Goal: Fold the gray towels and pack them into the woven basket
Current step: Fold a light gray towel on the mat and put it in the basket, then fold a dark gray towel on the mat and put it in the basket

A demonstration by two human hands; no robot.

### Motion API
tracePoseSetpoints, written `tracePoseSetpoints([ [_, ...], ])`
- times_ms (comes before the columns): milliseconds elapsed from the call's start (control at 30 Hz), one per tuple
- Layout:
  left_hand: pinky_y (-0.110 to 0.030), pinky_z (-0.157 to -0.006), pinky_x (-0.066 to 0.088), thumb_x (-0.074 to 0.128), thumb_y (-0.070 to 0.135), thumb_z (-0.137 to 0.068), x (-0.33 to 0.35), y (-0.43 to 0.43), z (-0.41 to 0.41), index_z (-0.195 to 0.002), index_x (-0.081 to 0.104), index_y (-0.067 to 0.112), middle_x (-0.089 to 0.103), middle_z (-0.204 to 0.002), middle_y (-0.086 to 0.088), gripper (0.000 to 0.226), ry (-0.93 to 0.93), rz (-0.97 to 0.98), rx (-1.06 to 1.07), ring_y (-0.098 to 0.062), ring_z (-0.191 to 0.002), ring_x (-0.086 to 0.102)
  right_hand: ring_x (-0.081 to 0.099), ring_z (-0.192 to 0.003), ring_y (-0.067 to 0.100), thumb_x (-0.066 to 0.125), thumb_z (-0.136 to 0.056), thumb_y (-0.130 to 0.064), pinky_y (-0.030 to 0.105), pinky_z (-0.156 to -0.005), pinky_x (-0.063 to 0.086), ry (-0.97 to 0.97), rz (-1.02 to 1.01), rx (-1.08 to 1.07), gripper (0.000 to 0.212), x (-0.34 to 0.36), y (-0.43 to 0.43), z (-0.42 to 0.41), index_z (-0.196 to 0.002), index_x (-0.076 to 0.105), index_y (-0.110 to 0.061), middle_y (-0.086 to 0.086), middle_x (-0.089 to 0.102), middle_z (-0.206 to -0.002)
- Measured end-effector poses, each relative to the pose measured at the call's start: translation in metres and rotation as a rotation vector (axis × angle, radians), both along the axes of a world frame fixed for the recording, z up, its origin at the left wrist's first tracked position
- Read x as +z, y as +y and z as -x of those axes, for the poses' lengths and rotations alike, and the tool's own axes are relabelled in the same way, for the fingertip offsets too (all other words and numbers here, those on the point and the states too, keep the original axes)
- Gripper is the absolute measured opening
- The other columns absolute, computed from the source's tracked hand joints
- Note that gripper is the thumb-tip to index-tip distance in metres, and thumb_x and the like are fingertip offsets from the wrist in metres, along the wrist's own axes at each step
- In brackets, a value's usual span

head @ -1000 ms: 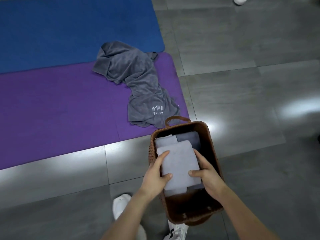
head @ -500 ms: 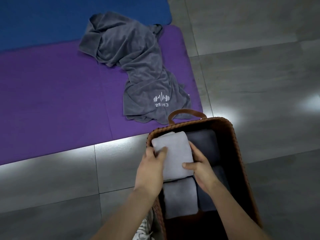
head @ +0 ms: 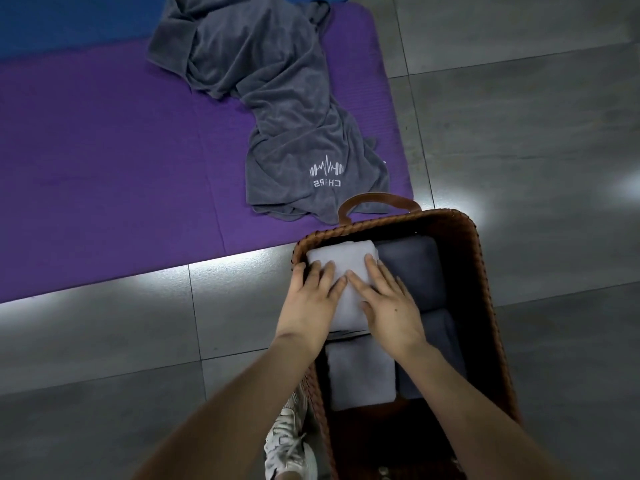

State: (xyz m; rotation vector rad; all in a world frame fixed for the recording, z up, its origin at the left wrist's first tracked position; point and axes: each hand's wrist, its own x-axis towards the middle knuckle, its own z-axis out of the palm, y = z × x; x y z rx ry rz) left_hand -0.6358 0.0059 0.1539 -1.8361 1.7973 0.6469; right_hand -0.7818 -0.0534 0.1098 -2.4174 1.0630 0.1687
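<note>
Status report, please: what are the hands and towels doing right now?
Left hand and right hand flat on folded towel in woven basket. Crumpled towel on purple mat. Nothing blocking.

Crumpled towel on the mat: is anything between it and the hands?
Only the basket, its far rim and handle. The left hand and right hand press flat on a folded towel inside it; the crumpled towel lies just beyond on the mat, nothing on it.

One woven basket point(head: 485, 258) on the floor point(head: 104, 341). Four folded towels inside:
- far left corner: light gray towel point(head: 343, 261)
- far right corner: dark gray towel point(head: 412, 268)
- near left: second light towel point(head: 360, 375)
- near right: second dark towel point(head: 443, 334)

One unfolded gray towel point(head: 277, 98). Two mats: purple mat point(head: 104, 168), blue mat point(head: 69, 22). Two grips: left grip point(head: 311, 299), right grip point(head: 391, 306). One white shoe point(head: 287, 445).
</note>
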Motion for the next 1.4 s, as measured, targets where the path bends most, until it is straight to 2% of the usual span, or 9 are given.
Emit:
tracePoseSetpoints([
  [100,-0.048,-0.114,0.002,0.053,0.035,-0.091,0.001,-0.013,0.001,-0.150,0.003,0.016,0.006,-0.156,-0.013,0.080,-0.022,-0.004,-0.006,-0.032,-0.142,0.010,-0.001,-0.147,0.022,0.046,-0.094,-0.010,0.042,-0.119,0.008,0.290,-0.169,0.042,0.069,0.013,-0.015,-0.013,-0.149,0.014,-0.037,0.000,-0.009,-0.159],
  [200,-0.041,-0.115,0.003,0.057,0.028,-0.089,0.016,-0.015,-0.007,-0.150,0.014,0.020,0.013,-0.155,-0.011,0.075,0.121,0.038,0.071,-0.029,-0.141,0.015,-0.002,-0.147,0.020,0.045,-0.096,-0.014,0.039,-0.118,0.004,0.336,-0.178,0.059,0.066,0.039,-0.025,-0.020,-0.149,0.014,-0.038,0.000,-0.006,-0.159],
  [433,-0.031,-0.104,0.023,0.059,0.044,-0.085,0.095,0.011,-0.045,-0.142,0.034,0.034,0.042,-0.142,0.006,0.063,0.388,0.215,0.714,-0.019,-0.131,0.034,0.015,-0.145,0.020,0.055,-0.093,-0.028,0.035,-0.117,0.018,0.282,-0.280,-0.089,0.067,0.119,-0.021,-0.028,-0.148,0.018,-0.037,0.003,0.013,-0.158],
  [600,-0.031,-0.104,0.029,0.059,0.045,-0.086,0.166,0.050,-0.080,-0.141,0.037,0.031,0.046,-0.139,0.001,0.062,0.366,0.195,0.886,-0.022,-0.129,0.038,0.030,-0.139,0.020,0.060,-0.090,-0.032,0.034,-0.109,0.033,0.255,-0.305,-0.137,0.069,0.195,-0.006,-0.046,-0.148,0.023,-0.033,0.000,0.024,-0.155],
  [767,-0.033,-0.101,0.034,0.061,0.039,-0.086,0.225,0.089,-0.136,-0.138,0.042,0.027,0.048,-0.138,0.000,0.057,0.358,0.254,1.019,-0.024,-0.126,0.042,0.039,-0.130,0.024,0.060,-0.090,-0.031,0.034,-0.104,0.038,0.254,-0.264,-0.119,0.060,0.258,0.013,-0.091,-0.144,0.034,-0.027,0.002,0.040,-0.146],
  [933,-0.033,-0.101,0.035,0.062,0.036,-0.086,0.256,0.123,-0.242,-0.139,0.042,0.025,0.050,-0.136,-0.005,0.057,0.366,0.248,1.039,-0.028,-0.124,0.043,0.048,-0.121,0.027,0.064,-0.086,-0.030,0.032,-0.099,0.038,0.234,-0.173,-0.179,0.050,0.291,0.034,-0.177,-0.134,0.050,-0.023,0.003,0.053,-0.134],
  [1067,-0.033,-0.100,0.038,0.062,0.037,-0.086,0.258,0.151,-0.354,-0.138,0.044,0.025,0.052,-0.133,-0.008,0.057,0.389,0.232,0.980,-0.030,-0.122,0.046,0.046,-0.123,0.027,0.063,-0.087,-0.033,0.030,-0.098,0.035,0.306,-0.138,-0.301,0.054,0.294,0.061,-0.265,-0.137,0.046,-0.025,0.003,0.052,-0.134],
  [1233,-0.029,-0.100,0.035,0.059,0.038,-0.088,0.242,0.177,-0.481,-0.138,0.043,0.025,0.051,-0.135,-0.006,0.054,0.341,0.236,0.825,-0.027,-0.124,0.045,0.045,-0.123,0.031,0.062,-0.087,-0.034,0.037,-0.098,0.039,0.334,-0.158,-0.415,0.056,0.272,0.092,-0.359,-0.139,0.045,-0.023,0.007,0.050,-0.136],
  [1400,-0.032,-0.100,0.035,0.061,0.034,-0.088,0.184,0.184,-0.554,-0.135,0.047,0.022,0.054,-0.132,-0.006,0.051,0.327,0.263,0.827,-0.029,-0.121,0.047,0.046,-0.124,0.030,0.061,-0.088,-0.034,0.039,-0.096,0.041,0.360,-0.116,-0.451,0.052,0.214,0.093,-0.417,-0.137,0.046,-0.021,0.005,0.050,-0.138],
])
